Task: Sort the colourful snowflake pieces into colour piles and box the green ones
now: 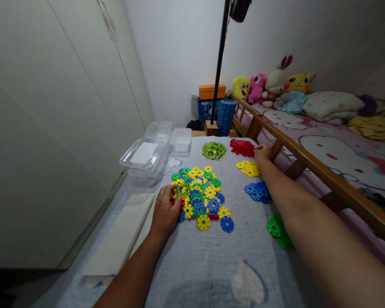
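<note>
A mixed heap of plastic snowflake discs in yellow, blue and green lies on the cloth-covered table. My left hand rests at its left edge, fingers curled around a light green plastic piece; red pieces show beside the thumb. Over on the right, my right hand reaches to the edge of a pile of red pieces. Its fingertips are pressed together, and what they hold is too small to make out.
Sorted piles lie around: light green pieces, yellow discs, blue discs, and green discs partly behind my right forearm. Clear plastic containers stand at the back left, near a folded beige cloth. A wooden bed rail borders the right side.
</note>
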A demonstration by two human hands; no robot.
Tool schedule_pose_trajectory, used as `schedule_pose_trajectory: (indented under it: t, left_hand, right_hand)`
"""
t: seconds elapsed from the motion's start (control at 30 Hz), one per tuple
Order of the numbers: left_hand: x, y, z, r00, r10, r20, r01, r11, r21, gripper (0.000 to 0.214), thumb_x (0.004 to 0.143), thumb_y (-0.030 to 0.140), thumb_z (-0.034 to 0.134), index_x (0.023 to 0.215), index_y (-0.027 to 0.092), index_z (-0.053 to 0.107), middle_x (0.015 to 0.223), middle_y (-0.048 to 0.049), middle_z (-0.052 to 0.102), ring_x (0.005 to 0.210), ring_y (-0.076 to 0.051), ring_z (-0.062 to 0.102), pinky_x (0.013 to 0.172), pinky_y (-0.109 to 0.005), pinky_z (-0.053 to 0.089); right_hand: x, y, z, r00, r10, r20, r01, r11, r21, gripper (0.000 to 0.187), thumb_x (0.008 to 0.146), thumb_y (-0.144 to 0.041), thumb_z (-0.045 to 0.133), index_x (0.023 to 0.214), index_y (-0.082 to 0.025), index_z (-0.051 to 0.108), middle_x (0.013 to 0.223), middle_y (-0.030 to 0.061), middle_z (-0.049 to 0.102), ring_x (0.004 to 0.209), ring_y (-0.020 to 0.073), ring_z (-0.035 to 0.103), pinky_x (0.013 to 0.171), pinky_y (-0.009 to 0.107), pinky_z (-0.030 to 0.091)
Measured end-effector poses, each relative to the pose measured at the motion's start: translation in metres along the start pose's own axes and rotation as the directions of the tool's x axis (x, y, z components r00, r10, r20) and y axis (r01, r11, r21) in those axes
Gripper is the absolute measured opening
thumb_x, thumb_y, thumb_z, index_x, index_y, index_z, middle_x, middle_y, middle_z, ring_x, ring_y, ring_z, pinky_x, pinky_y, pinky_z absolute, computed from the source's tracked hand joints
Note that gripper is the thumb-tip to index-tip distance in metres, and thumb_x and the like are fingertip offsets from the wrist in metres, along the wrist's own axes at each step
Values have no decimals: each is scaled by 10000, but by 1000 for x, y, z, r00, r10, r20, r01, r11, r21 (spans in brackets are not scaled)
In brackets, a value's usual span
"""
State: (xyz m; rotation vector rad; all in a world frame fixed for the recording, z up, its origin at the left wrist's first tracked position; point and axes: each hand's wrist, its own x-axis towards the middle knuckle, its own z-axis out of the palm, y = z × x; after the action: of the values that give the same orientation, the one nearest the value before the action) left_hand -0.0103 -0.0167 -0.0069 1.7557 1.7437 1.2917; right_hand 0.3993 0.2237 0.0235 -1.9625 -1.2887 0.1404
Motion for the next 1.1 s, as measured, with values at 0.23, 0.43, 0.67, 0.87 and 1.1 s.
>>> schedule_pose_trajectory:
  t: [0.23, 0.43, 0.67, 0.87, 1.1]
  left_hand:
    - [0, 7, -3, 1000, -9, 10, 9, 1000, 1, 272, 835, 254, 560, 1098, 215, 617, 1119, -80, 647, 1094, -255, 626, 993, -429, 508]
    - [0, 8, -4, 1000, -7, 9, 7, 1000, 9, 276, 818, 244, 558, 1084, 213, 625, 1111, -80, 657, 1088, -255, 628, 991, -428, 507]
    - [-1, 7, -3, 1000, -11, 10, 11, 1000, -8, 284, 819, 238, 558, 1094, 215, 623, 1101, -80, 651, 1102, -258, 620, 999, -429, 501]
    - [1, 9, -4, 1000, -8, 0, 8, 1000, -22, 262, 818, 234, 565, 1073, 214, 627, 1106, -79, 639, 1096, -251, 614, 1038, -440, 485]
    - [3, 8, -6, 999, -17, -35, 15, 999, -51, 262, 824, 208, 540, 1067, 217, 638, 1100, -77, 640, 1085, -239, 627, 966, -408, 531]
  right_hand:
    - [-1, -6, 7, 998, 36, -48, -40, 996, -79, 240, 680, -52, 532, 818, -170, 689, 875, 78, 708, 791, 196, 588, 772, 290, 452]
    - [-13, -5, 4, 999, -40, 29, 44, 986, -163, 249, 674, -66, 531, 787, -153, 735, 855, 93, 727, 789, 207, 609, 769, 303, 454]
    - [-23, -5, -10, 998, -40, 38, 45, 989, -139, 225, 667, -102, 562, 771, -178, 746, 838, 79, 744, 856, 220, 653, 818, 296, 471]
    - [-41, -24, -25, 993, -108, 57, 107, 994, 17, 205, 685, -114, 547, 776, -171, 722, 845, 78, 742, 849, 211, 648, 830, 306, 487]
    - [-102, -78, -37, 686, -424, 592, 291, 905, 310, 123, 727, -219, 628, 798, -161, 710, 713, 9, 685, 648, 139, 586, 633, 241, 444]
